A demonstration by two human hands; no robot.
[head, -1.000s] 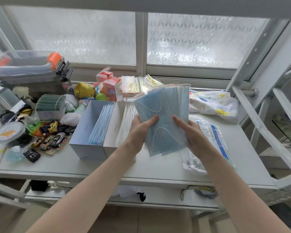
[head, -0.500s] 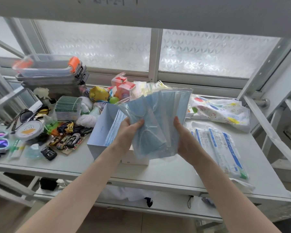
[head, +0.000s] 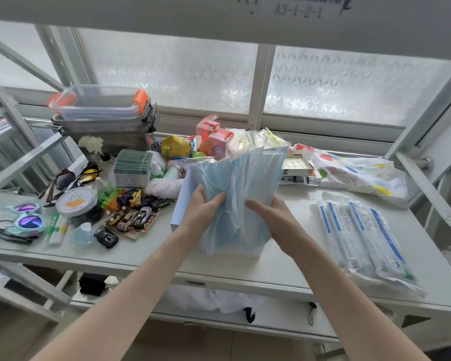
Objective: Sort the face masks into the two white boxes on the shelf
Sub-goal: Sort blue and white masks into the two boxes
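Both hands hold a stack of blue face masks (head: 241,201) upright at the centre of the view, over the white shelf (head: 284,267). The left hand (head: 202,212) grips the stack's left edge, thumb on the near face and the other fingers curled behind; the right hand (head: 274,217) grips the right edge the same way, its thumb pointing toward 9 o'clock across the masks. The stack fans slightly at the top, with ear loops showing on the near face.

Just behind the masks, toward 10 o'clock, the side of a white box (head: 184,201) stands on the shelf (whatever lies inside it, and any second box, is hidden by the stack).

At 3 o'clock of the hands lie sealed mask packets (head: 362,235) with blue stripes, side by side. At 1 o'clock lies a patterned cloth (head: 357,173). At 9 o'clock is a card of toy cars (head: 134,214), with a round white tin (head: 76,201) and sunglasses (head: 28,217) further left. At 11 o'clock sit stacked clear bins (head: 104,113) with orange latches.
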